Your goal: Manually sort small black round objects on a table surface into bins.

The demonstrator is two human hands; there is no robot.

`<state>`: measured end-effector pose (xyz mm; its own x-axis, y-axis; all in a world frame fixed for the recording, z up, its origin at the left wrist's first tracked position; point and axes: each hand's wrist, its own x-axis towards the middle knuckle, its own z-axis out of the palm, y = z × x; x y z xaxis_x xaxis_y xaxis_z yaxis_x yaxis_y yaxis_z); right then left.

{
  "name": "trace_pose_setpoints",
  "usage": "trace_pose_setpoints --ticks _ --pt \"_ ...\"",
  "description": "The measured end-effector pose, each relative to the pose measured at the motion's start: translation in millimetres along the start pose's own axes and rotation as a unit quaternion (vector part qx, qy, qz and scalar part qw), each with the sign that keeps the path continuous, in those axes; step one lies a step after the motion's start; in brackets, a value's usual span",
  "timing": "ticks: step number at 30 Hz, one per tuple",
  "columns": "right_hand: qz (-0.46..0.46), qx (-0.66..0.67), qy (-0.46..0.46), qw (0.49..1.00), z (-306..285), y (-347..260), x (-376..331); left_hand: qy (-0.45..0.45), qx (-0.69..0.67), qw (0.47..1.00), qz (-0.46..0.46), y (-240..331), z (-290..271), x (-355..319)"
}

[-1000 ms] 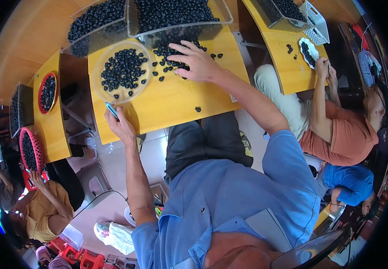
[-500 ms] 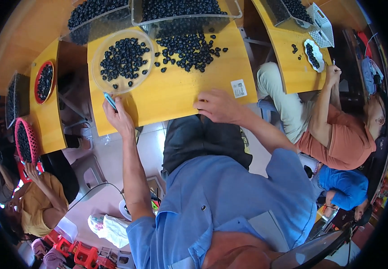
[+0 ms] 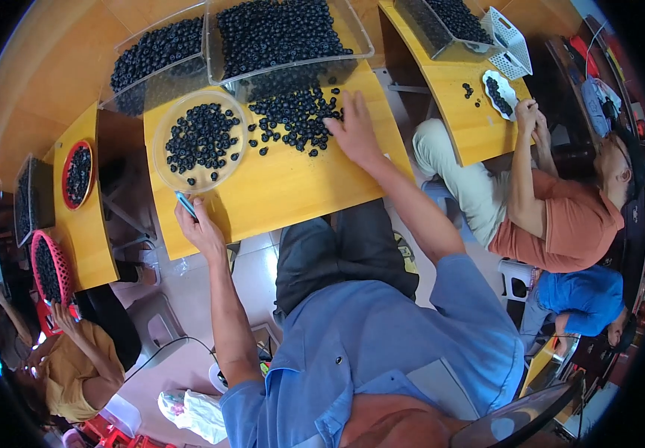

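My left hand (image 3: 201, 230) is closed around a slim light-blue tool (image 3: 185, 203), like a pen or a small knife handle, at the table's near edge. Just beyond its tip lies a round clear tray (image 3: 157, 153) of small, dark, round pieces that look like berries or beads. To the right of the tray, more such pieces (image 3: 292, 118) are heaped loose on the yellow table (image 3: 300, 179). My right hand (image 3: 357, 138) reaches over the right side of this heap, fingers apart, its thumb by the outermost pieces. Nothing shows in its grasp.
Two clear bins (image 3: 296, 81) full of the same pieces stand along the table's far side. On the right, a person (image 3: 553, 213) works at another table with a white dish (image 3: 500, 95). On the left are a red-rimmed bowl (image 3: 66, 175) and a pink basket (image 3: 61, 257).
My right hand has moved forward from the table's near edge to the loose heap, and its fingers have spread. My left hand keeps the blue tool near the tray. The whole view has shifted slightly.
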<state>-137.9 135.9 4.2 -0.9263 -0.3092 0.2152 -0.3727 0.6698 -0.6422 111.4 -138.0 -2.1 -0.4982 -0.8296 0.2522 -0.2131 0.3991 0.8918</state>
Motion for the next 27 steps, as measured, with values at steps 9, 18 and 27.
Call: trace_pose_setpoints --ticks 9,18,27 --pt "-0.105 0.087 0.105 0.985 -18.0 -36.7 -16.0 0.012 0.013 0.999 0.036 0.5 -6.5 -4.8" --pt "-0.164 0.147 0.015 0.975 -44.7 -19.6 -134.1 0.0 -0.106 0.993 -0.05 7.0 -3.9 -9.9" --pt "-0.003 0.368 -0.087 0.926 -46.6 -75.8 -192.4 -0.271 -0.067 0.96 -0.01 69.5 45.5 -144.8"
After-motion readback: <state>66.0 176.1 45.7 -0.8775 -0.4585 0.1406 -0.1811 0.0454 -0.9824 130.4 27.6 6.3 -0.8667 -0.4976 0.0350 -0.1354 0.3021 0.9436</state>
